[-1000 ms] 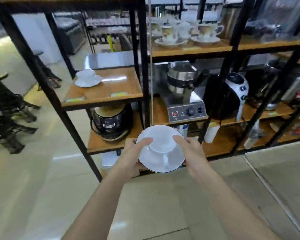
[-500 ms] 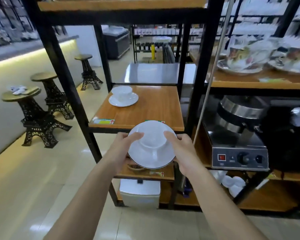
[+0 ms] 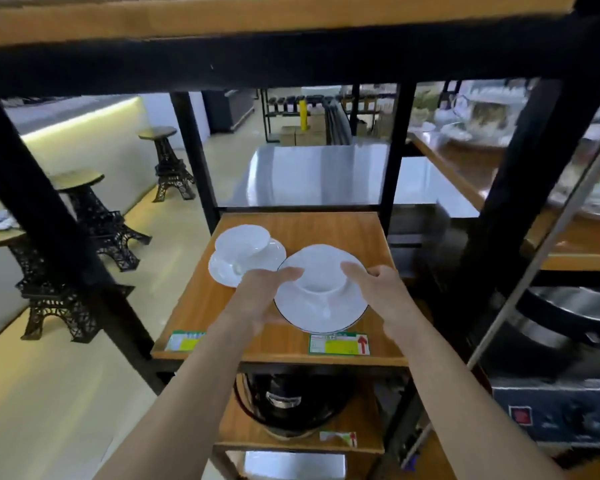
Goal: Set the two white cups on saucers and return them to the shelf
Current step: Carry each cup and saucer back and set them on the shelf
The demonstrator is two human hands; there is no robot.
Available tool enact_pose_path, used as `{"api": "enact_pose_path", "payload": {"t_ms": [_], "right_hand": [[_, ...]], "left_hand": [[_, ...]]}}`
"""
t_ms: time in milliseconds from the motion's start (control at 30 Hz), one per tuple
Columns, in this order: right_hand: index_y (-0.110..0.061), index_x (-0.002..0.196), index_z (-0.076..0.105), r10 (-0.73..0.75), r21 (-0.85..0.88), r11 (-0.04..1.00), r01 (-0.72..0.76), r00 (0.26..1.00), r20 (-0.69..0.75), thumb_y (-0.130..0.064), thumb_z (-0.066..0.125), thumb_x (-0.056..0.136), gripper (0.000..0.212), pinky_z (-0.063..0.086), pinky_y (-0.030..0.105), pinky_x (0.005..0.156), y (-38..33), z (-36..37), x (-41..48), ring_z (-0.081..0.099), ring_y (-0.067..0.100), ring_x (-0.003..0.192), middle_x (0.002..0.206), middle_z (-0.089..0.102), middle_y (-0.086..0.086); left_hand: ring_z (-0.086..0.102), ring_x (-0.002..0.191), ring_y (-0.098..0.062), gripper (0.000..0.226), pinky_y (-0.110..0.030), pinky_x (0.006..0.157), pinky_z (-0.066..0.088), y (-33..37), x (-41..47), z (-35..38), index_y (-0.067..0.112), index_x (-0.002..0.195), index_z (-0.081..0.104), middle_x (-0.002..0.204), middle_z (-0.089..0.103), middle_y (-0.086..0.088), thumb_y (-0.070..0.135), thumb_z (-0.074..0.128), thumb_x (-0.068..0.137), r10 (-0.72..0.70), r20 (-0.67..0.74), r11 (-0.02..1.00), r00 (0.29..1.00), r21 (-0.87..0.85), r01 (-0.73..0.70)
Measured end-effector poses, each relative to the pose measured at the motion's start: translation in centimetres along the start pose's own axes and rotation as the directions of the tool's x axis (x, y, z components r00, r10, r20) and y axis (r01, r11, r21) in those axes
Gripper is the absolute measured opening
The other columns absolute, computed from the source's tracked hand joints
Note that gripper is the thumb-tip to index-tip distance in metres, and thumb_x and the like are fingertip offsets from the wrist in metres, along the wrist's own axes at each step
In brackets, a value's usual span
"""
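Both hands hold one saucer (image 3: 321,306) with a cup (image 3: 321,275) on it, over the front right part of the wooden shelf (image 3: 326,230). The saucer is plain glossy white with a thin dark line around its rim; the cup is plain white too, wide-mouthed, sitting upright in the saucer's middle. The left hand (image 3: 262,292) is curled around the saucer's left edge, its thumb lying over the rim toward the cup. The right hand (image 3: 378,289) clasps the right edge the same way, thumb over the top. Whether the saucer already touches the shelf or is just above it cannot be told.

Toward the shelf's back left corner stands the second cup (image 3: 243,241), white and tilted a little in its own white saucer (image 3: 236,268), whose rim is gently wavy. That set lies just beside the held one, its near edge partly hidden by the left hand.

On the shelf's front edge are two price labels: one at the left (image 3: 185,340), green and yellow, and one at the right (image 3: 339,344), green and yellow with a red upward arrow. Their print is too blurred to read.
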State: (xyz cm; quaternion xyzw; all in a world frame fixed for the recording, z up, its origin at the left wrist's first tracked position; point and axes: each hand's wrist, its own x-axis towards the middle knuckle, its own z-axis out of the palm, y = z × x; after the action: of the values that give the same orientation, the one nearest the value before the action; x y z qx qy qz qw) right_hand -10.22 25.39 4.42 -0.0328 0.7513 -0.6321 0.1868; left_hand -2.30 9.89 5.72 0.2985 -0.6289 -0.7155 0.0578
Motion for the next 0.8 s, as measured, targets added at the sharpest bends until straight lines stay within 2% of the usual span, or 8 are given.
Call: {"api": "enact_pose_path", "payload": {"t_ms": [67, 233, 300, 367, 467, 567, 633, 800], "right_hand": [[-0.013, 0.087, 0.053, 0.030, -0.020, 0.999, -0.031, 0.999, -0.034, -0.040, 0.059, 0.087, 0.028, 0.035, 0.025, 0.057, -0.3, 0.2, 1.9, 0.048, 0.009, 0.070, 0.078, 0.053, -0.001], [-0.009, 0.114, 0.055, 0.024, -0.061, 0.998, -0.031, 0.993, -0.116, -0.048, 0.059, 0.083, 0.050, 0.042, 0.030, 0.071, -1.4, 0.5, 6.5, 0.055, 0.018, 0.091, 0.106, 0.060, 0.010], [-0.009, 0.108, 0.057, 0.014, -0.038, 0.999, -0.020, 0.990, -0.139, -0.045, 0.060, 0.083, 0.044, 0.041, 0.026, 0.064, -1.9, 0.3, 7.7, 0.054, 0.019, 0.090, 0.099, 0.059, 0.009], [-0.013, 0.089, 0.053, 0.029, -0.018, 0.999, -0.033, 0.986, -0.166, -0.043, 0.061, 0.083, 0.031, 0.036, 0.024, 0.058, -1.6, 0.2, 8.7, 0.052, 0.019, 0.085, 0.087, 0.052, 0.004], [-0.017, 0.080, 0.046, 0.086, -0.020, 0.996, -0.091, 0.979, -0.185, -0.044, 0.062, 0.083, 0.031, 0.033, 0.023, 0.052, -0.8, 0.1, 10.1, 0.047, 0.014, 0.070, 0.077, 0.047, 0.001], [-0.015, 0.080, 0.050, 0.126, -0.040, 0.990, -0.135, 0.975, -0.183, -0.043, 0.062, 0.084, 0.031, 0.030, 0.022, 0.047, -0.2, 0.1, 11.2, 0.042, 0.012, 0.057, 0.068, 0.046, 0.000], [-0.017, 0.070, 0.046, 0.129, -0.052, 0.989, -0.140, 0.976, -0.178, -0.042, 0.060, 0.086, 0.032, 0.030, 0.021, 0.047, 0.0, 0.2, 11.5, 0.042, 0.011, 0.054, 0.064, 0.045, 0.000], [-0.015, 0.069, 0.049, 0.112, -0.087, 0.988, -0.129, 0.977, -0.179, -0.042, 0.057, 0.088, 0.035, 0.030, 0.019, 0.045, 0.2, 0.4, 11.7, 0.041, 0.011, 0.049, 0.059, 0.044, 0.001]], "left_hand": [[0.063, 0.085, -0.022, 0.018, -0.041, 0.064, 0.058, 0.9, 2.2, 0.3, 0.016, 0.094, 0.061, 0.095, 0.067, -0.004, 0.018, 0.072, 0.079, -0.049, 0.025, 0.999, 0.999, 0.005, 0.049], [0.060, 0.096, -0.030, 0.048, -0.052, 0.078, 0.057, 3.8, 7.7, 1.2, 0.003, 0.116, 0.059, 0.106, 0.063, -0.009, 0.021, 0.076, 0.075, -0.083, 0.052, 0.994, 0.995, 0.071, 0.080], [0.059, 0.104, -0.033, 0.049, -0.052, 0.080, 0.057, 4.2, 9.0, 1.8, 0.004, 0.118, 0.060, 0.114, 0.063, -0.012, 0.022, 0.075, 0.076, -0.096, 0.069, 0.993, 0.993, 0.076, 0.090], [0.060, 0.102, -0.034, 0.047, -0.049, 0.074, 0.058, 3.9, 10.1, 2.4, 0.003, 0.117, 0.062, 0.115, 0.064, -0.013, 0.021, 0.075, 0.076, -0.114, 0.092, 0.992, 0.989, 0.071, 0.107], [0.059, 0.090, -0.030, 0.045, -0.047, 0.075, 0.058, 3.5, 11.5, 3.1, 0.002, 0.117, 0.060, 0.102, 0.063, -0.009, 0.020, 0.074, 0.078, -0.135, 0.078, 0.986, 0.988, 0.111, 0.126], [0.056, 0.095, -0.031, 0.046, -0.048, 0.078, 0.058, 3.0, 12.3, 3.6, 0.002, 0.119, 0.055, 0.106, 0.057, -0.010, 0.022, 0.072, 0.081, -0.133, 0.040, 0.977, 0.990, 0.174, 0.124], [0.054, 0.095, -0.030, 0.037, -0.048, 0.077, 0.058, 2.7, 12.6, 3.7, 0.003, 0.109, 0.054, 0.107, 0.055, -0.010, 0.022, 0.070, 0.082, -0.125, 0.033, 0.974, 0.992, 0.195, 0.116], [0.053, 0.086, -0.022, 0.049, -0.033, 0.056, 0.054, 2.5, 13.1, 3.9, 0.002, 0.123, 0.048, 0.099, 0.052, -0.004, 0.027, 0.067, 0.085, -0.070, 0.019, 0.963, 0.997, 0.261, 0.062]]}}
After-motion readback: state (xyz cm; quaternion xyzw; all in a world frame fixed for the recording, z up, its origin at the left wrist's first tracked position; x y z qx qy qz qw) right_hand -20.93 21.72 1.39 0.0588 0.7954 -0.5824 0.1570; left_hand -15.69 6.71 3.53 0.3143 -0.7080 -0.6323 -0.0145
